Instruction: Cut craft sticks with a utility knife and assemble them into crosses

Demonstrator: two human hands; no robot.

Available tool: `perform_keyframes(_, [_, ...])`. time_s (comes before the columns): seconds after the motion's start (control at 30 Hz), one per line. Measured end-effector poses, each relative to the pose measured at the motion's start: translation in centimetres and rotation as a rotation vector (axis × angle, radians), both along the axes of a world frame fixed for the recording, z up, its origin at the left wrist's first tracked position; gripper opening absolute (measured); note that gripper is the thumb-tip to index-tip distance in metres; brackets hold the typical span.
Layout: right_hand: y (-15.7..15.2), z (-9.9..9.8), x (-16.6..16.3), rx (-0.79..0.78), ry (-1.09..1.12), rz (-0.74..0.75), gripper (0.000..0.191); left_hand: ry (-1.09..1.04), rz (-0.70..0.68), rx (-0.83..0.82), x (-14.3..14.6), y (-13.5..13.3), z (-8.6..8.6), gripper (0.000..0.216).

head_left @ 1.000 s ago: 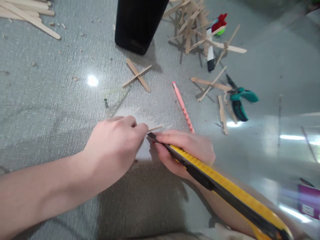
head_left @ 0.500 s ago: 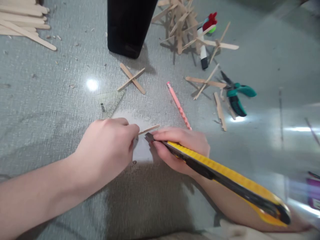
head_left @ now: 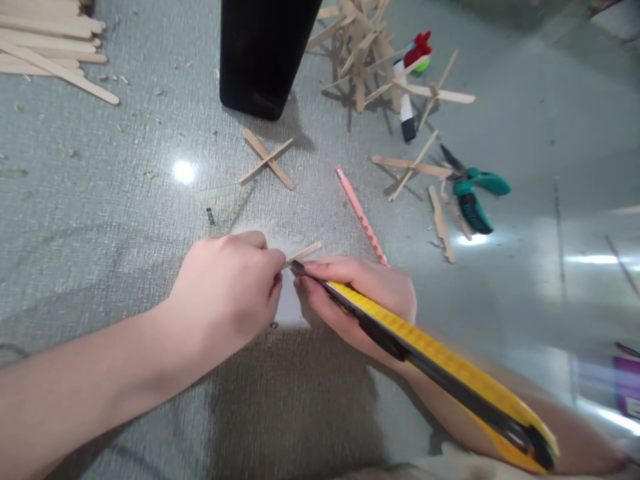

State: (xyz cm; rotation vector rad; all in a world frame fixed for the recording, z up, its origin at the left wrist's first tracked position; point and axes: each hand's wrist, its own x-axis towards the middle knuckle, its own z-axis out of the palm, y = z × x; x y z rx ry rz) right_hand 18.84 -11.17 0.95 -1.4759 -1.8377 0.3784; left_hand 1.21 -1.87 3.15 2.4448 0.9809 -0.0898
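Note:
My left hand (head_left: 233, 290) is closed around a thin wooden craft stick (head_left: 307, 251), whose free end points right from the fingers. In my right hand (head_left: 363, 300) is a yellow and black utility knife (head_left: 425, 343), pinched close to its blade end. The knife's tip is at the stick, right beside my left fingertips; whether it cuts in I cannot tell. Under both hands lies a white sheet (head_left: 293, 310), partly hidden. A clear set square (head_left: 227, 201) is just beyond my left hand, and a pink pencil (head_left: 361, 213) is just beyond my right.
Behind stand a black box-like object (head_left: 267, 57) and a heap of joined craft sticks (head_left: 363, 50). Crossed sticks (head_left: 269, 159) lie nearer. Green-handled pliers (head_left: 475, 190) and a marker (head_left: 406, 110) are at right. Loose craft sticks (head_left: 50, 50) are stacked far left.
The knife has swung slightly, its rear end moving left and down, and its tip now meets the stick. My left hand appears a little further right.

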Motion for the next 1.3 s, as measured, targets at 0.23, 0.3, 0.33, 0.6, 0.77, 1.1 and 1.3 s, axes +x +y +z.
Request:
perform_keyframes(0.23, [0.4,0.1,0.1,-0.080,0.046,-0.030,0.021,-0.019,0.028,-0.007,-0.1,0.0,-0.3,0.022])
perform_keyframes(0.3, [0.5,0.0,0.2,-0.071,0.059,-0.018,0.023,-0.030,0.029,0.002,0.0,-0.1,-0.3,0.020])
perform_keyframes(0.33, [0.5,-0.1,0.2,-0.057,0.056,-0.004,0.024,-0.032,0.029,0.006,0.1,-0.1,-0.3,0.019])
perform_keyframes(0.6, [0.3,-0.4,0.3,-0.010,0.038,0.015,0.026,-0.032,0.015,0.018,0.1,-0.2,-0.6,0.014])
perform_keyframes(0.77, [0.3,-0.4,0.2,0.007,0.026,0.028,0.030,-0.058,0.026,0.029,0.1,-0.2,-0.8,0.013])
perform_keyframes(1.1, [0.3,-0.4,0.0,0.022,0.007,0.040,0.025,0.001,0.014,-0.010,0.4,0.1,-0.7,0.007])
perform_keyframes(1.3, [0.3,-0.4,-0.2,0.005,0.008,0.053,0.025,0.034,0.015,-0.007,0.9,0.0,-0.3,0.010])
